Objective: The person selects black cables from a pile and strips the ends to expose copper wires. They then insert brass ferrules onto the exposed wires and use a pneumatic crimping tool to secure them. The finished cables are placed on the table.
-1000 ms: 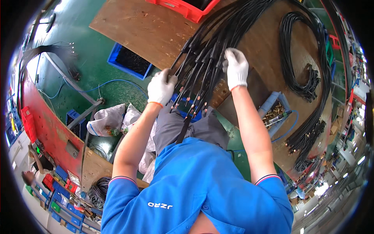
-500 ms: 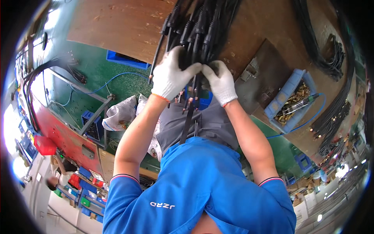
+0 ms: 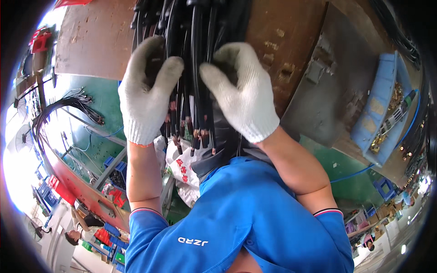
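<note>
A thick bundle of black cables [image 3: 196, 59] hangs over the near edge of the wooden table, its stripped copper ends [image 3: 200, 135] pointing down toward my lap. My left hand [image 3: 148, 93], in a white knitted glove, cups the left side of the bundle, thumb in front and fingers partly hidden behind the cables. On the right side, my right hand [image 3: 243, 91], gloved likewise, curls round the cables with its thumb against the front. A gap of cables shows between the two thumbs.
At right a blue bin [image 3: 377, 113] holds brass-coloured fittings and a tool with a blue hose. A dark metal plate [image 3: 330, 82] lies on the brown table [image 3: 273, 27]. White sacks [image 3: 184, 173] stand below. More cables [image 3: 75, 102] hang at left; people are in the background.
My hands have moved apart, the left one leftward, so the thumbs no longer meet. The cable bundle is spread wider and sits further left. My view has shifted too.
</note>
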Tool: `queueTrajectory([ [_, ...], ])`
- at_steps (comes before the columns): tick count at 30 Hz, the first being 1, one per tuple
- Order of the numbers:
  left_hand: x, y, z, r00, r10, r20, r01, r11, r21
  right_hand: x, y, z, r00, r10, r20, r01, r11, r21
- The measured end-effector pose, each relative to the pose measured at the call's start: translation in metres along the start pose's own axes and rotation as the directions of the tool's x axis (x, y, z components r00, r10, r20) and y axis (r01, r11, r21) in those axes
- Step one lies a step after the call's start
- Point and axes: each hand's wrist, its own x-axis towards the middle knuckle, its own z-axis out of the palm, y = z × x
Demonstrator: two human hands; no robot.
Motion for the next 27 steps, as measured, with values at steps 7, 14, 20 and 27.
queueTrajectory([
  [7,-0.111,-0.068,-0.030,0.885,0.265,-0.383,-0.354,0.917,-0.185,0.001,0.027,0.007,0.937,-0.322,-0.135,0.306,0.943,-0.132],
  [14,-0.193,-0.085,0.011,0.863,0.455,-0.222,-0.283,0.797,0.534,0.011,0.035,0.004,0.883,-0.469,-0.017,0.458,0.869,-0.186],
  [20,-0.171,-0.093,0.041,0.917,0.339,-0.211,-0.153,0.786,0.599,0.017,0.037,0.005,0.877,-0.479,-0.029,0.468,0.867,-0.173],
  [27,-0.166,-0.115,0.031,0.880,0.417,-0.226,-0.163,0.714,0.681,-0.006,0.007,0.015,0.905,-0.396,0.156,0.386,0.606,-0.696],
])
